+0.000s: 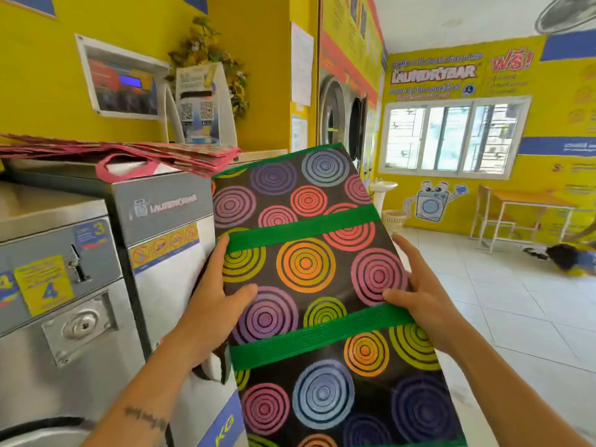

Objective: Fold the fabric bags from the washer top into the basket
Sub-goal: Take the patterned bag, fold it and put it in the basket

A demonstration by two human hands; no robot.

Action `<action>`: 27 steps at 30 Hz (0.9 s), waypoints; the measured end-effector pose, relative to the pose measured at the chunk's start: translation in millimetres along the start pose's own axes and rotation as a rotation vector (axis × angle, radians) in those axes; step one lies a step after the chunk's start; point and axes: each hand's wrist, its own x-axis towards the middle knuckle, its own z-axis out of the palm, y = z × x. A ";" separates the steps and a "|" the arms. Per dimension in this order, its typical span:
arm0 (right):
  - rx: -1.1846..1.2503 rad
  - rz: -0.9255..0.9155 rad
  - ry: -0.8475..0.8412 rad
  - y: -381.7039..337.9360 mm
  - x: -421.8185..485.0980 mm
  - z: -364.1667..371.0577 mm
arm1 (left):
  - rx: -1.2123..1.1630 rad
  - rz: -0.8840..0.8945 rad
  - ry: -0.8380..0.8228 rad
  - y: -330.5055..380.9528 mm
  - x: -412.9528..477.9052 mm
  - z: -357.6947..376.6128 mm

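I hold a flat black fabric bag (309,285) printed with coloured rings and crossed by two green straps, tilted up in front of me. My left hand (216,304) grips its left edge, thumb on the front. My right hand (419,291) grips the right edge the same way. A stack of flat pink fabric bags (135,153) lies on the washer top (58,174) at the upper left, one pink handle hanging over the edge. No basket for the folded bags is in view.
Steel washers numbered 3 and 4 (64,285) stand close on my left. Big dryers (342,117) line the far wall. A small white basket (394,219) sits under a sink, with a table (529,208) and white tiled floor (516,317) to the right.
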 end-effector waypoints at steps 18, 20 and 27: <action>-0.437 0.049 -0.191 11.5 -21.4 -114.6 | 0.596 -0.069 -0.312 6.3 2.4 99.3; -0.530 0.041 -0.190 16.3 -22.5 -116.8 | 0.638 -0.048 -0.266 4.1 4.5 103.0; -0.726 -0.042 0.045 27.5 -18.4 -112.0 | 0.766 0.112 -0.190 -10.1 5.1 112.8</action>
